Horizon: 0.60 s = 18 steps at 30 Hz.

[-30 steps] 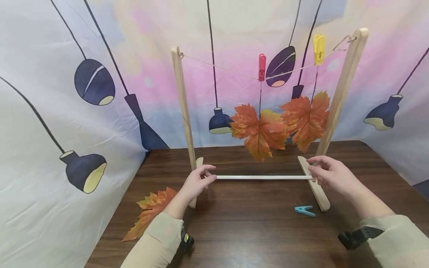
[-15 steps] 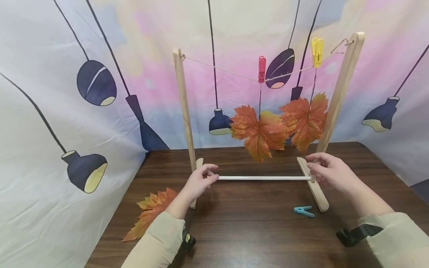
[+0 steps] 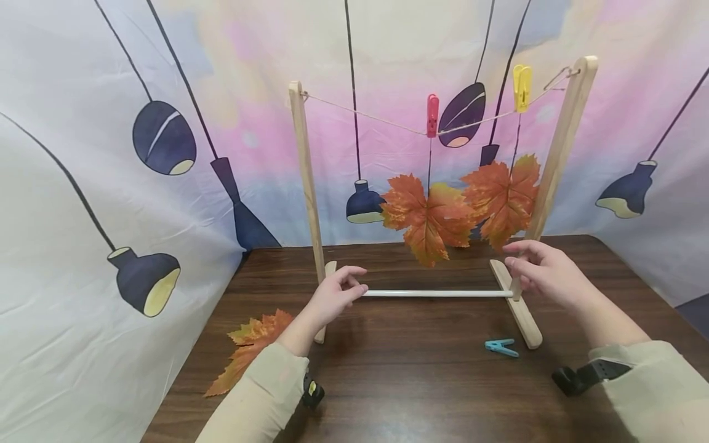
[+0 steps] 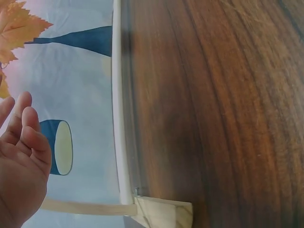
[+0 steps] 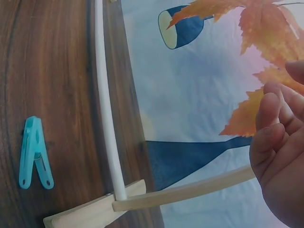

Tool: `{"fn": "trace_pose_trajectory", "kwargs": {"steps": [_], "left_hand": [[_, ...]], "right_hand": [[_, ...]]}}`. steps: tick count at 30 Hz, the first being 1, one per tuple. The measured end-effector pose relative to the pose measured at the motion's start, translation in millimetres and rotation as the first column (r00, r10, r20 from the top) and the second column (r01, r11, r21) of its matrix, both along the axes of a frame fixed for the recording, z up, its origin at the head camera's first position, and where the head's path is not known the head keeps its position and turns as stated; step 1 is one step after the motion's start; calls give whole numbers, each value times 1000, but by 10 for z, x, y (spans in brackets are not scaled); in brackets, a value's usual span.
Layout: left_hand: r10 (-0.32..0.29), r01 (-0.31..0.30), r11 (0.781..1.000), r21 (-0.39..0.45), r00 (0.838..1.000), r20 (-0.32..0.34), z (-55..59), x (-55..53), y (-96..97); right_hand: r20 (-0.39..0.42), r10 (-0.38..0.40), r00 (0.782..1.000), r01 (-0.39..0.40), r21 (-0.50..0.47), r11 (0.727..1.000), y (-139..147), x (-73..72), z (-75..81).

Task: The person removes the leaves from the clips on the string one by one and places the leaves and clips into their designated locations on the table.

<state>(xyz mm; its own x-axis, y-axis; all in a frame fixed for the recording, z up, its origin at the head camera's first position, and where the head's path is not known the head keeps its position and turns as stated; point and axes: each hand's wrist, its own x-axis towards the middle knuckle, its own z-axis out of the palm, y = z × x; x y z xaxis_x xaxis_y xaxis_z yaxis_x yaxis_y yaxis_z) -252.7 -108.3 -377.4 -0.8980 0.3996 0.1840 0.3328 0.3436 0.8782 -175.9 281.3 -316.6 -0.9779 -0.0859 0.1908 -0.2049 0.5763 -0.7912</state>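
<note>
A wooden frame has a left post (image 3: 308, 178), a right post (image 3: 560, 154) and a white rod (image 3: 437, 294) joining them low down. My left hand (image 3: 333, 298) hovers by the lower left post, fingers loosely bent and holding nothing. By the lower right post, my right hand (image 3: 549, 275) is likewise relaxed with nothing in it. Both wrist views show the left hand (image 4: 23, 166) and right hand (image 5: 280, 147) apart from the rod. From a string (image 3: 365, 114), a red clothespin (image 3: 432, 115) and a yellow clothespin (image 3: 522, 89) hang two orange maple leaves (image 3: 428, 218).
A blue clothespin (image 3: 501, 347) lies on the brown table (image 3: 410, 394), near the right foot (image 3: 523, 317) of the frame. Another maple leaf (image 3: 249, 351) lies at the left, partly behind my left sleeve. A printed cloth (image 3: 266, 203) with lamp drawings closes off the back and sides.
Both hands have risen slightly, and the left has shifted a little to the right. The view has moved slightly. The leaves and clothespins keep their places on the string and table.
</note>
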Motion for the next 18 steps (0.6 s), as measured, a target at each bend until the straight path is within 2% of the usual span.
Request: {"fn": "trace_pose_trajectory", "kwargs": {"steps": [6, 13, 15, 18], "left_hand": [[-38, 38, 999, 25, 999, 0, 125, 2, 67], [-89, 90, 995, 37, 996, -22, 507, 190, 221], [-93, 95, 995, 40, 995, -33, 516, 168, 249], [-82, 83, 995, 55, 996, -20, 468, 92, 277]], "right_hand": [[-3, 15, 1000, -15, -39, 999, -51, -23, 75], [-17, 12, 1000, -11, 21, 1000, -92, -36, 196], [-28, 1, 1000, 0, 35, 999, -103, -38, 228], [-43, 4, 999, -3, 26, 1000, -123, -42, 258]]}}
